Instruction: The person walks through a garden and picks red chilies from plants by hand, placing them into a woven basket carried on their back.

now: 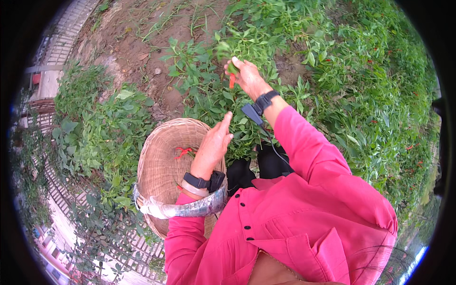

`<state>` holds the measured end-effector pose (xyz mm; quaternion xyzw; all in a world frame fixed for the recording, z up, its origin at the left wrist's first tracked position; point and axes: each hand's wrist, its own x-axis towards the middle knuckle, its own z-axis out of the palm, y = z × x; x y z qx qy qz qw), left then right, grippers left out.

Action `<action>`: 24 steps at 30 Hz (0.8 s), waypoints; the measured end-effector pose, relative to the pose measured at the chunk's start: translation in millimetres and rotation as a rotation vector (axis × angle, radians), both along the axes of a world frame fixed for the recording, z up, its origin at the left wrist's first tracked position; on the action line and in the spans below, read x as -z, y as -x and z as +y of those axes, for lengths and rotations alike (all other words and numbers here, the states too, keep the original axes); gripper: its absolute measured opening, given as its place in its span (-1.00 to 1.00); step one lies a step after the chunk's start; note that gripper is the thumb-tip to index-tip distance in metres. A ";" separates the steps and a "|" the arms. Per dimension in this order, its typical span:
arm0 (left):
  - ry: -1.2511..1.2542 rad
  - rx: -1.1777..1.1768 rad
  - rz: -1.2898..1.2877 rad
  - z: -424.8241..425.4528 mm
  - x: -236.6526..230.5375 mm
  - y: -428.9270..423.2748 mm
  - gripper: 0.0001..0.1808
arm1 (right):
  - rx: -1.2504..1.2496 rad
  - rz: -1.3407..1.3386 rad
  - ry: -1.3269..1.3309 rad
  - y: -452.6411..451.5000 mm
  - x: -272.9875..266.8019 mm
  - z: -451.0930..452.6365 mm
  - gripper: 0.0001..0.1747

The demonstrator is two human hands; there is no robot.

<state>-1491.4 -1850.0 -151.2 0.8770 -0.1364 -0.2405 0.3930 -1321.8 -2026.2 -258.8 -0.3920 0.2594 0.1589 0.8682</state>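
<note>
My right hand [248, 75] is raised over the pepper plants [245, 42], its fingers closed around a red chili pepper [232, 81] with some green by it. A blurred green leafy part shows just beyond the fingertips. My left forearm passes under the plastic-wrapped handle [199, 207] of a woven wicker basket [156, 149]. Over the basket's right rim, my left hand [211, 148] points forward with nothing visible in it, thumb and index finger apart. A few red chilies [183, 152] lie inside the basket, partly hidden by that hand and arm.
Dense pepper plants with scattered red chilies [409, 147] fill the right side. Bare soil [156, 71] lies ahead to the left. Leafy plants [114, 128] and a paved strip with slatted edging [64, 39] stand at left. A cable [272, 140] hangs from my right wrist device.
</note>
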 end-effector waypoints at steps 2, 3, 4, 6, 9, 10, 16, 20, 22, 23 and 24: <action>-0.009 -0.013 -0.047 -4.3 8.6 -13.1 -0.11 | -0.077 0.118 0.055 19.9 -7.6 -19.1 -0.77; -0.008 -0.017 -0.098 -6.6 13.9 -21.3 -0.07 | -0.084 0.178 0.060 30.2 -10.5 -26.1 -0.78; -0.081 0.007 0.000 -8.8 20.6 -34.4 0.01 | -0.079 0.187 0.060 41.4 -12.7 -31.2 -0.76; -0.131 0.042 -0.083 -16.9 33.2 -56.1 0.03 | -0.092 0.214 0.128 58.0 -14.8 -39.4 -0.75; -0.204 0.107 -0.175 -35.0 49.7 -88.2 0.01 | -0.105 0.183 0.240 81.6 -11.5 -46.0 -0.69; -0.221 0.130 -0.204 -42.8 54.2 -96.1 0.00 | -0.113 0.163 0.281 88.4 -8.5 -45.7 -0.67; -0.180 0.325 -0.241 -84.8 75.5 -120.9 -0.33 | -0.292 -0.007 0.495 111.9 16.8 -45.6 -0.64; -0.092 0.328 -0.160 -85.8 90.6 -122.6 -0.61 | -0.311 -0.030 0.423 118.5 24.0 -46.3 -0.66; -0.191 0.301 -0.216 -81.6 97.1 -121.4 -0.69 | -0.414 -0.052 0.493 119.5 22.2 -46.8 -0.64; -0.156 0.274 -0.225 -80.4 99.7 -121.2 -0.71 | -0.388 -0.055 0.479 120.3 19.7 -46.9 -0.64; -0.141 0.247 -0.222 -79.5 102.2 -120.2 -0.73 | -0.363 -0.056 0.464 119.4 17.4 -47.5 -0.64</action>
